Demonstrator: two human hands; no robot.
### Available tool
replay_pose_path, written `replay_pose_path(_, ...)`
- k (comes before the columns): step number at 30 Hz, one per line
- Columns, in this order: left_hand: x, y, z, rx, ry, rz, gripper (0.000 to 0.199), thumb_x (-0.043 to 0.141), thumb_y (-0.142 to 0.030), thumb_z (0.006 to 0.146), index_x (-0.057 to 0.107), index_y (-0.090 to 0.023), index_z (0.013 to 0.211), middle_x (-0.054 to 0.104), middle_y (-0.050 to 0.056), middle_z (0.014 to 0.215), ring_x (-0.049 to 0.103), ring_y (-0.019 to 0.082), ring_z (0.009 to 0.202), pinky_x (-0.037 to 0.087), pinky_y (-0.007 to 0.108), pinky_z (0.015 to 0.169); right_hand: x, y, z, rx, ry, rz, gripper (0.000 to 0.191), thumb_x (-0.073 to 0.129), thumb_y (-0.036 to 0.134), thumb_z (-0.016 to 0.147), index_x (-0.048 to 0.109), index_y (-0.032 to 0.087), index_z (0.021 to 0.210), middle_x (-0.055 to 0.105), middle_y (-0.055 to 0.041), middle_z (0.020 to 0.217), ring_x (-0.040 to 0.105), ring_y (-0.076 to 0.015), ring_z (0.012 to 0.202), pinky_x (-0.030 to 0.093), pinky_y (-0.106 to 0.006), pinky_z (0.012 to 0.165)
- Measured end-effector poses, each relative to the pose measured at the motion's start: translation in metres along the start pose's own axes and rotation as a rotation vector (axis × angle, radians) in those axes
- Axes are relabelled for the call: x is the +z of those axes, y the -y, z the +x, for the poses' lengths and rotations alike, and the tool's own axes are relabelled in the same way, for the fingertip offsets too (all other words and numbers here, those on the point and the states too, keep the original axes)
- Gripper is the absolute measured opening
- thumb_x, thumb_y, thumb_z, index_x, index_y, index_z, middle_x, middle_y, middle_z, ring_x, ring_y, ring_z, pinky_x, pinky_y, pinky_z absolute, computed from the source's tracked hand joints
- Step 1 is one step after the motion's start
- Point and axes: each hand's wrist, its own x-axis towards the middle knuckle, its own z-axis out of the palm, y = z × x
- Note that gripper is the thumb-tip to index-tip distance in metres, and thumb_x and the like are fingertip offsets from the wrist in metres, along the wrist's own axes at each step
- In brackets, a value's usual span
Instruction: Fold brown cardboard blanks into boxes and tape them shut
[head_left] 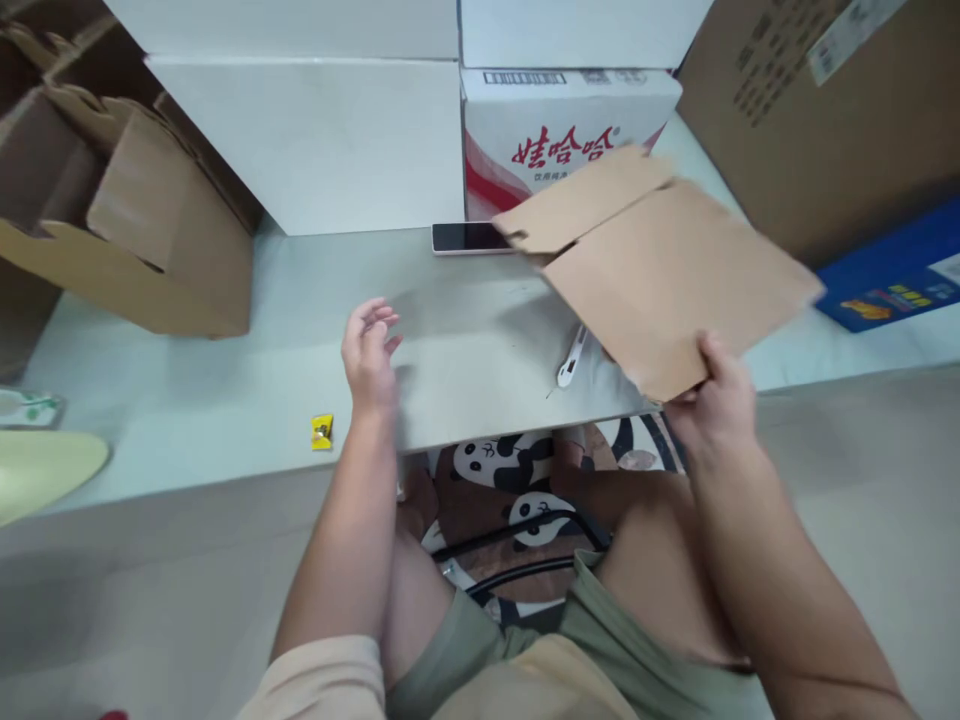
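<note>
one flat carton [682, 285] in the right grip [716, 395], the left grip [371, 350] bare

the right grip is closed on the carton's near edge, thumb on top and fingers mostly hidden underneath, holding it tilted above the counter [472, 350]. from there the cardboard reaches forward and leftward, its slotted flap farthest out. the left grip is well apart from it, fingers loosely curled around nothing visible.

the step in hand looks like one-handed handling of the carton. a two-handed hold would call for the left grip to spread wider and reach across to the free edge, while the right grip keeps its pinch. a white tool [571, 362], perhaps a cutter, lies left of the right grip, close by the carton's overhanging edge; lowering the cardboard there could cover it. a yellow packet [322, 432] lies left of the left grip, nearer the body.
</note>
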Motion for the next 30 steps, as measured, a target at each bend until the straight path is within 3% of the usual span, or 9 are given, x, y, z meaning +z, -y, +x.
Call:
replay_pose_path(3,0.011,-0.001,-0.003,-0.009,0.072,-0.017,0.033,0.06,-0.041,0.077,0.068,-0.027,0.106,0.067,0.006,0.106,0.067,0.02,0.096,0.054,0.03,0.079,-0.027,0.023,-0.007,-0.018,-0.108,-0.127,0.042,0.086,0.031,0.056,0.048,0.02,0.067,0.044,0.0126,0.05,0.025,0.0006,0.029,0.02,-0.013,0.024)
replay_pose_path(7,0.021,0.001,-0.008,0.024,0.137,-0.035,0.032,0.063,-0.041,0.078,0.071,-0.027,0.105,0.068,0.005,0.1,0.066,0.018,0.085,0.054,0.031,0.077,-0.046,0.05,0.018,-0.153,-0.319,-0.321,0.029,0.081,0.02,0.054,0.054,0.022,0.065,0.052,0.0087,0.059,0.035,-0.0012,0.037,0.027,-0.012,0.025)
replay_pose_path(11,0.029,0.004,-0.008,0.032,0.156,-0.066,0.028,0.064,-0.04,0.078,0.073,-0.027,0.101,0.068,0.004,0.094,0.065,0.016,0.078,0.054,0.03,0.074,-0.016,0.074,0.1,-0.196,-0.344,-0.433,0.035,0.078,0.016,0.064,0.045,0.024,0.057,0.046,0.0072,0.056,0.037,-0.0043,0.044,0.03,-0.013,0.028)
replay_pose_path(14,0.035,0.005,-0.006,0.033,0.161,-0.098,0.027,0.064,-0.04,0.078,0.073,-0.026,0.099,0.066,0.004,0.092,0.063,0.014,0.073,0.054,0.028,0.071,0.019,0.081,0.162,-0.093,-0.293,-0.517,0.035,0.068,0.021,0.083,0.042,0.024,0.059,0.052,0.0042,0.06,0.05,-0.007,0.054,0.047,-0.017,0.041)
replay_pose_path(17,0.039,0.004,-0.003,0.034,0.165,-0.123,0.025,0.065,-0.039,0.078,0.072,-0.025,0.097,0.065,0.004,0.09,0.061,0.013,0.071,0.055,0.027,0.07,0.04,0.064,0.185,0.015,-0.186,-0.631,0.026,0.055,0.023,0.092,0.05,0.023,0.067,0.064,-0.0008,0.071,0.057,-0.0079,0.058,0.05,-0.019,0.046)
replay_pose_path(21,0.039,0.001,-0.001,0.043,0.177,-0.148,0.023,0.063,-0.039,0.079,0.07,-0.024,0.096,0.064,0.004,0.087,0.06,0.013,0.071,0.056,0.027,0.07,0.054,0.012,0.162,0.074,0.068,-0.805,0.002,0.063,0.021,0.085,0.062,0.02,0.084,0.07,-0.0032,0.085,0.063,-0.009,0.06,0.052,-0.022,0.053)
replay_pose_path(22,0.039,0.001,-0.001,0.048,0.182,-0.146,0.023,0.062,-0.039,0.08,0.069,-0.024,0.096,0.064,0.003,0.086,0.06,0.013,0.07,0.056,0.027,0.07,0.059,-0.002,0.154,0.067,0.124,-0.855,0.004,0.066,0.021,0.082,0.064,0.02,0.086,0.07,-0.0028,0.085,0.064,-0.0098,0.061,0.052,-0.023,0.054)
replay_pose_path(26,0.034,-0.003,-0.004,0.074,0.186,-0.115,0.023,0.059,-0.04,0.082,0.068,-0.023,0.096,0.064,0.003,0.085,0.06,0.012,0.068,0.053,0.027,0.069,0.093,-0.045,0.138,-0.024,0.307,-1.02,0.015,0.071,0.018,0.073,0.068,0.021,0.087,0.069,-0.0017,0.085,0.067,-0.0154,0.074,0.057,-0.031,0.071)
replay_pose_path(30,0.026,-0.01,-0.006,0.075,0.154,-0.136,0.021,0.058,-0.04,0.083,0.066,-0.022,0.09,0.064,0.002,0.083,0.058,0.012,0.066,0.051,0.027,0.067,0.146,-0.074,0.149,-0.323,0.561,-1.31,0.02,0.067,0.021,0.076,0.07,0.021,0.095,0.074,-0.0066,0.103,0.07,-0.0236,0.094,0.054,-0.046,0.1)
